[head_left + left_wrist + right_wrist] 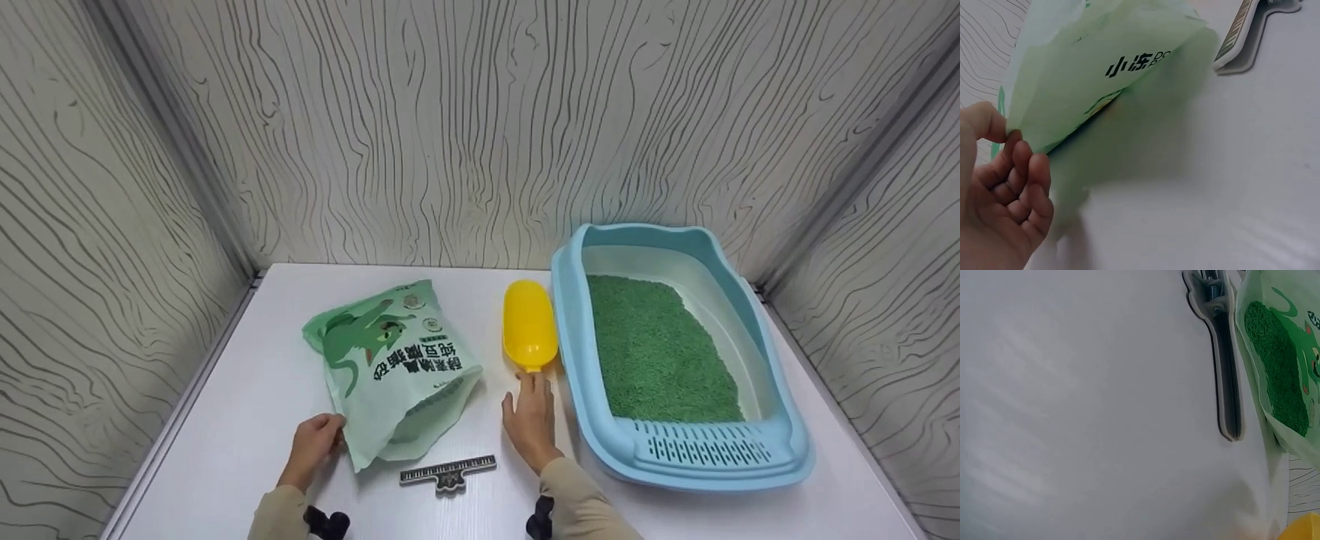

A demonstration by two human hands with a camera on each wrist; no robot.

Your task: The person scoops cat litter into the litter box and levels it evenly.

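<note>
A pale green cat litter bag (409,360) with a cat printed on it lies on the table, its mouth towards me. My left hand (315,444) pinches the bag's edge at the near left corner between thumb and fingers. In the left wrist view, the thumb and curled fingers (1013,138) meet on the bag's edge. A yellow scoop (529,322) lies right of the bag. My right hand (532,416) reaches over the scoop's handle with fingers extended and the thumb apart; most of the handle is hidden. Green pellets (1278,365) show inside the bag in the right wrist view.
A light blue litter box (574,360) with green pellets (660,360) in it stands on the right, close beside the scoop. A dark, ruler-like bag clip (448,472) lies before the bag's mouth. Wood-patterned panels (480,135) enclose the back and sides of the white table (217,457).
</note>
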